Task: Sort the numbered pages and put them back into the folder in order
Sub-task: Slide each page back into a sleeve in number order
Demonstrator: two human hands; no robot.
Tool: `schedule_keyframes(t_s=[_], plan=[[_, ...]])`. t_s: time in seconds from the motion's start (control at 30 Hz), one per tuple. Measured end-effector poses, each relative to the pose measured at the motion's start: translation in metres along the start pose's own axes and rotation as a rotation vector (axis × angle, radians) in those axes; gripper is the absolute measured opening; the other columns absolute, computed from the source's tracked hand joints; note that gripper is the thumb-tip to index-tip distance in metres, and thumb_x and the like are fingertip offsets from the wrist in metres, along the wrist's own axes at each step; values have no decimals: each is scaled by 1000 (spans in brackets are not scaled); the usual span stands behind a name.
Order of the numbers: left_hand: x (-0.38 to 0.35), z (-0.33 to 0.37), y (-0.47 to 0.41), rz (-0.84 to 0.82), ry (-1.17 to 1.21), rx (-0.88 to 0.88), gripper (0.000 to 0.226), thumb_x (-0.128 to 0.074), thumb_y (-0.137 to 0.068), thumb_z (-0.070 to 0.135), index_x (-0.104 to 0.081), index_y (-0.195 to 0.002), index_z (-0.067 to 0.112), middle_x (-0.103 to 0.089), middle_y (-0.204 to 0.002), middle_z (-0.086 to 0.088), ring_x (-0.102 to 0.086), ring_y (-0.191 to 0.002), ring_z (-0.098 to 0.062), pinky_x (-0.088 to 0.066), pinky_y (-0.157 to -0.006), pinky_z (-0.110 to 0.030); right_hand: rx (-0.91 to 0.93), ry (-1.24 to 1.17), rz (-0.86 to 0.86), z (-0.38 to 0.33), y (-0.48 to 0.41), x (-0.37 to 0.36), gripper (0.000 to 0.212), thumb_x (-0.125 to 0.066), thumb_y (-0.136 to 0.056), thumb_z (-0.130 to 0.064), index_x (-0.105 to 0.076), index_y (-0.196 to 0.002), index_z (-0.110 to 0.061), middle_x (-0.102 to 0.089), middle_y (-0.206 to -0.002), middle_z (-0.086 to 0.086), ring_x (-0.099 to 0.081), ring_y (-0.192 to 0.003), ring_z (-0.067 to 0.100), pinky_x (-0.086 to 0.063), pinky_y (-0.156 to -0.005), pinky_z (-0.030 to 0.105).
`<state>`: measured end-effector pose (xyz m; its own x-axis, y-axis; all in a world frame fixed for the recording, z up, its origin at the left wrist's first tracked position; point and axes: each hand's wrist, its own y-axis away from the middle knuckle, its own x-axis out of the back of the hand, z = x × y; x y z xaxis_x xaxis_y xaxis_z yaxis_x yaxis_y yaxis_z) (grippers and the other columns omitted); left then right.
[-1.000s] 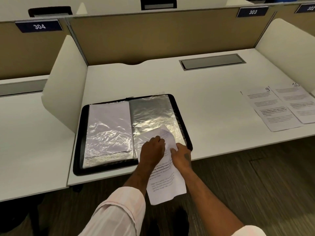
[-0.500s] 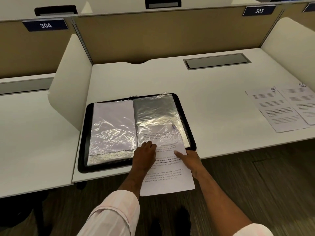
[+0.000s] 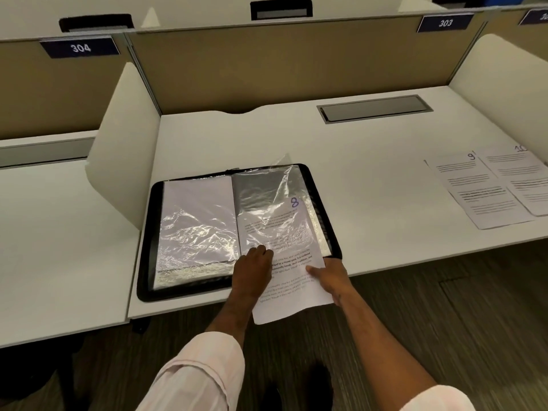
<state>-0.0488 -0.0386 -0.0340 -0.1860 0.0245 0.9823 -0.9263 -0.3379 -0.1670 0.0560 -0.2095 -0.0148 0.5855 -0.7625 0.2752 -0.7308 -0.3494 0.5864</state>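
Feeding page 8 (image 3: 292, 280) into the folder's (image 3: 145, 247) right sleeve (image 3: 261, 188), my right hand (image 3: 329, 277) pinches its edge while my left hand's (image 3: 252, 271) curled fingers (image 3: 261, 252) hold the sleeve's mouth open.

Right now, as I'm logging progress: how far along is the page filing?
Done: the folder's left sleeve holds a sheet. In hand: page 8 is partway into the right sleeve, left hand holding its mouth, right hand gripping the page. Left: page 9 and page 10 lie on the desk.
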Motion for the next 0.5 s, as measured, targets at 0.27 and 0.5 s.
schedule_keyframes(t_s=[0.27,0.5], plan=[[2,-7,1,23,-4,2,24,-85,-61,13,-64,-72,14,-59,-70,-1,-58,-55,-21,-38,-40,-25,1,-84,24,-18,-6,-1,35,-73,-87,-27,-65,-114,-7,-69,-107,9,-67,-89,22,-56,-73,31],[1,-12,1,38,2,2,23,-84,-64,13,-62,-70,13,-58,-68,-2,-57,-51,-22,-37,-39,-25,-175,90,-276,1,13,16,27,-73,-85,-16,-62,-110,-19,-72,-99,4,-69,-77,12,-51,-66,25]])
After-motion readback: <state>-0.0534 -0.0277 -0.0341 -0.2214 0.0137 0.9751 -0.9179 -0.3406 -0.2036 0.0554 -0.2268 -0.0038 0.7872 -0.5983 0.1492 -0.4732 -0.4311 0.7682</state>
